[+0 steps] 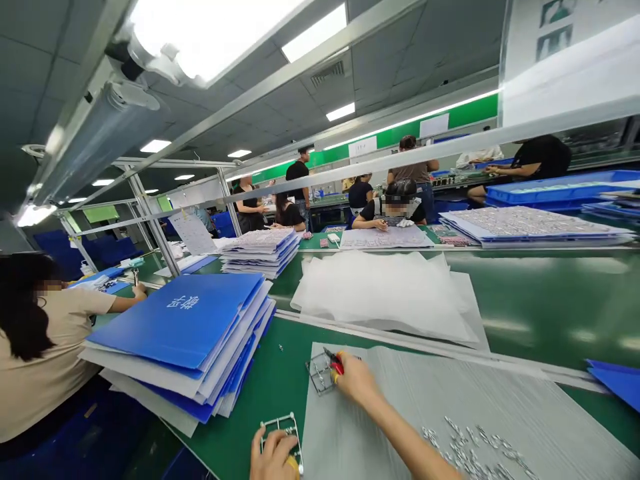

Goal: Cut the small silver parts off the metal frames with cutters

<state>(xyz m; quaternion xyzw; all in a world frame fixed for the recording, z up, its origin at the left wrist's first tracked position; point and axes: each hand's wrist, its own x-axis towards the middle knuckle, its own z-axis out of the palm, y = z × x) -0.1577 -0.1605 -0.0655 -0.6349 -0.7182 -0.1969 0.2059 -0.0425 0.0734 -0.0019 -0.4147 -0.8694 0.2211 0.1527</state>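
My right hand (pixel 356 381) is closed around a pair of small red-handled cutters (pixel 336 361). Their dark jaws point left, over a dark square sprue frame (pixel 320 381) that lies on a grey sheet (pixel 380 427). In my left hand (pixel 273 457), at the bottom edge, is a pale, shiny sprue frame (pixel 294 427), with fingers curled over its lower left part. Something yellow covers a fingertip on each hand. A scatter of small silvery parts (pixel 470 447) lies on the sheet, right of my right forearm.
A tall stack of blue and white sheets (pixel 185 320) stands at left. Beyond the table's ledge lie white sheets (pixel 380 293) and another stack (pixel 260 250). A person (pixel 395 207) works opposite; another person (pixel 45 347) sits at left. A metal rail (pixel 350 167) crosses above.
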